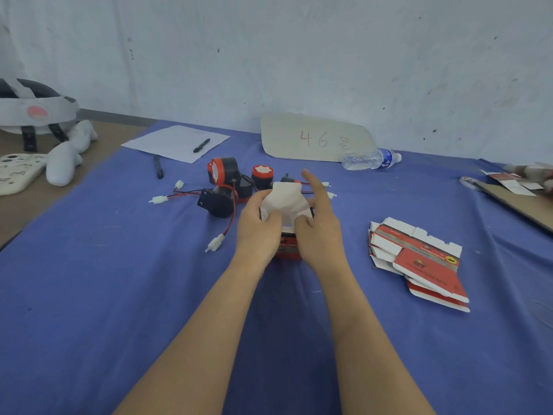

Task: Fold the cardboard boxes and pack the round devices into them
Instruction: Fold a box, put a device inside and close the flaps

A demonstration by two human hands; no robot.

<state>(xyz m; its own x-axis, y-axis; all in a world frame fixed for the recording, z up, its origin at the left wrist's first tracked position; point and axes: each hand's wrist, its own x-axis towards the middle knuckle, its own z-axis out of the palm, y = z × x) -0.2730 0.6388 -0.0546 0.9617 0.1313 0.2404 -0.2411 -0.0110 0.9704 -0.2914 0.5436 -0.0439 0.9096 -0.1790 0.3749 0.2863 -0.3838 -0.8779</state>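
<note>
A red and white cardboard box (285, 202) stands in the middle of the blue cloth, its white flaps raised. My left hand (257, 226) grips its left side, thumb on a flap. My right hand (318, 223) holds the right side with the thumb on a flap and the index finger stretched out above it. Behind the box lie several round black and red devices (224, 172) with red and black wires and white plugs. A stack of flat unfolded boxes (419, 262) lies to the right.
A water bottle (371, 158) lies by a cardboard sign (314, 137) marked 46. A paper sheet (176, 142) with a pen sits at the back left, another pen (158, 167) beside it. A helmet (33, 109) and white objects are far left. A board (517, 202) is far right.
</note>
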